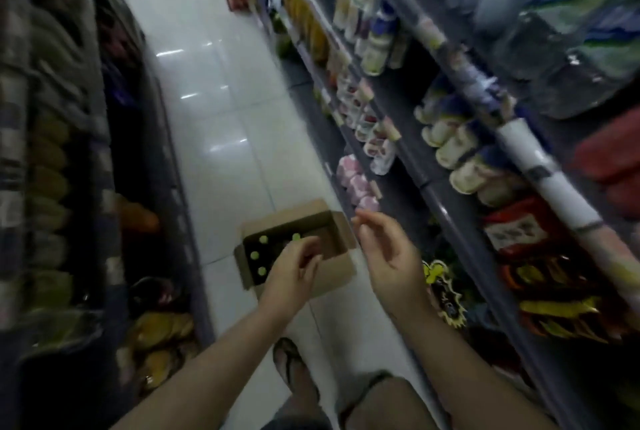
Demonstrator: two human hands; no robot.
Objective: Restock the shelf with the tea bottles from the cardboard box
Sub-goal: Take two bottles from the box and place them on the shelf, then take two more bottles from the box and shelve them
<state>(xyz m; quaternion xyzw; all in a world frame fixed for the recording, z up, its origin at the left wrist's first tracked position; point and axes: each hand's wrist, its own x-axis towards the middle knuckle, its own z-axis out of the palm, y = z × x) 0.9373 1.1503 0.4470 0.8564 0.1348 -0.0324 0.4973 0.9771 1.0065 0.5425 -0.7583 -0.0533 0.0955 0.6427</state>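
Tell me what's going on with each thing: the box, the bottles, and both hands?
Cardboard box: open, flaps up, on the floor.
Bottles: upright inside the box, green caps on.
Left hand: empty, over the box.
Right hand: empty, fingers loosely open, beside the box.

Both forearms are bare with no sleeve in view, the left hand [292, 277] and right hand [388, 249] wear no gloves, and a foot [294, 369] below wears what looks like a dark-strapped flip-flop, though blurred.
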